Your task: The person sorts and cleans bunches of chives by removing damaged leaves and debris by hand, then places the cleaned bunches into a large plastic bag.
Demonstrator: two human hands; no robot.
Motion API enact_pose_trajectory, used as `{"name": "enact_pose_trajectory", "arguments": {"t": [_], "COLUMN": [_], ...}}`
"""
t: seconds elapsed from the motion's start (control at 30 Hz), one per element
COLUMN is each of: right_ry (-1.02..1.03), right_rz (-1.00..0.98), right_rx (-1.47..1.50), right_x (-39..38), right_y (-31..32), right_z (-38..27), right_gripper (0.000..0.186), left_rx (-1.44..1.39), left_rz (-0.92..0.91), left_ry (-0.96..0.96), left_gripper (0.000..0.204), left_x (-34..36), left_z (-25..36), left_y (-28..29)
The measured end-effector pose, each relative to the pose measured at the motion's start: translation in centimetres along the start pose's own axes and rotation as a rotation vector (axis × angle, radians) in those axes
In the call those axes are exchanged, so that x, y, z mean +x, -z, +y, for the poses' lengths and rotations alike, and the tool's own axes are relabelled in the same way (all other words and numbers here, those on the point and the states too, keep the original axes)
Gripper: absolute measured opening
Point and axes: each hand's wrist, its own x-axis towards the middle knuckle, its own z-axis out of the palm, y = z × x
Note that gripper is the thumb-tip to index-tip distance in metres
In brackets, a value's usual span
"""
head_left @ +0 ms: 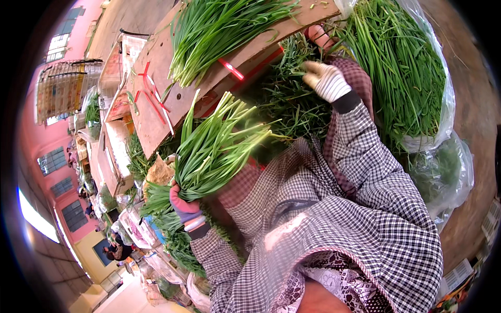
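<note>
My left hand (182, 203), in a pink and purple glove, grips a bunch of long green leafy stalks (219, 146), pale cut ends pointing up and right. My right hand (326, 82), in a white glove with tan fingertips, is open, fingers loosely bent, over dark loose greens (289, 104). Above the bunch, a brown board (156, 122) carries red and white ties (148, 86) and another bunch of greens (219, 31). A large clear bag of long greens (391, 78) lies right of my right hand, partly behind it.
A second clear bag (438, 177) sits below the large one, at right. Further left are crates (65, 91), more greens and bagged produce along a pink-walled building. People (120, 250) are in the distance at lower left. Brown ground (472, 104) shows at far right.
</note>
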Motion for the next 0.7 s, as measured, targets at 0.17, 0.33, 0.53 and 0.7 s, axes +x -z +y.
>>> {"name": "enact_pose_trajectory", "arguments": {"t": [0.17,0.33,0.53,0.7], "right_ry": [0.182,0.023,0.044,0.164], "right_rz": [-0.312,-0.268,-0.161,-0.158], "right_rx": [0.303,0.256,0.418,0.427], "right_x": [-2.0,-0.7,-1.4,-1.0], "right_y": [-3.2,-8.3,-11.3,-11.8], "right_z": [-9.6,-10.9,-10.2,-8.2], "right_gripper": [0.047,0.057,0.036,0.015], "left_rx": [-0.008,-0.042,-0.058,-0.009], "left_rz": [0.047,0.042,0.018,0.087], "left_ry": [-0.025,-0.043,-0.084,-0.124], "left_gripper": [0.033,0.034,0.034,0.025], "left_x": [-0.5,-1.5,-2.8,-3.7], "left_z": [-0.2,0.4,1.1,0.8], "left_y": [0.1,-2.0,-1.9,-2.6]}}
